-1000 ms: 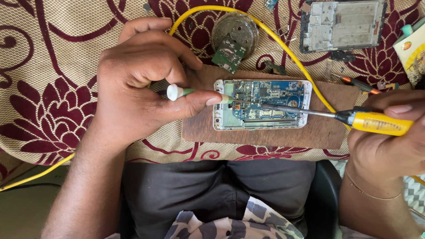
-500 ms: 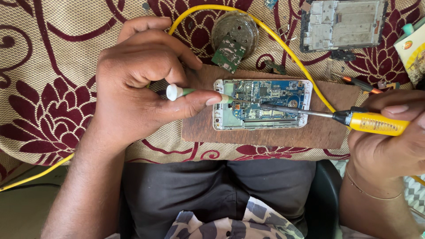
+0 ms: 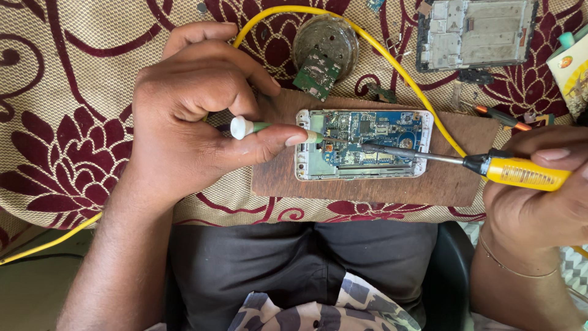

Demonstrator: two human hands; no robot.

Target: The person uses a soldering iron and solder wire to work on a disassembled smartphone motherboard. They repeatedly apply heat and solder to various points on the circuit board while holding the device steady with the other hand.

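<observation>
hands work over an opened phone (image 3: 364, 144) lying circuit-side up on a brown wooden board (image 3: 453, 178) atop the patterned tabletop (image 3: 61, 92). left hand (image 3: 190, 116) is closed around a small green-and-white tool (image 3: 257, 127), its tip on the phone's left end, while right hand (image 3: 539, 196) grips a yellow-handled soldering iron (image 3: 520, 171) whose metal tip rests on the circuit board. yellow cable (image 3: 392, 61) loops past a round dish (image 3: 324, 40) and a bare phone frame (image 3: 478, 34) behind the board.
</observation>
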